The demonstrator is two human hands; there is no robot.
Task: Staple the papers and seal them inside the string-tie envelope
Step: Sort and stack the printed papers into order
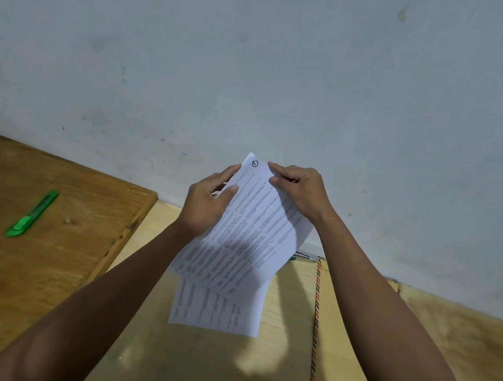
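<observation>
A person's two bare forearms reach forward from the bottom of the view, holding printed papers [250, 221] up in the air against a pale grey-blue wall [256, 68]. The left hand [207, 204] grips the papers' left edge near the top, thumb on the printed face and fingers [230, 173] curled behind. The right hand [297, 191] pinches the papers' top right corner, fingertips closed on the sheet just beside a small circled mark printed at the top. The papers are covered in lines of small text, too fine to read, and they tilt to the right. They hang loosely; the lower sheets fan out unevenly below the hands, one sheet drooping lower than the others toward the desk [196, 363]. The desk below the papers is light plywood, and the arms cast shadows across it. An envelope [334, 336] lies flat on the desk below and to the right of the papers, tan with a striped red, dark and white border; the right forearm crosses over part of it. Its closure cannot be seen. Just behind the papers' lower right corner, something thin with a green edge lies against the wall, mostly hidden. Far to the left of the papers, a green utility knife [31, 213] lies on a darker wooden board [37, 262] that rests on the desk.
</observation>
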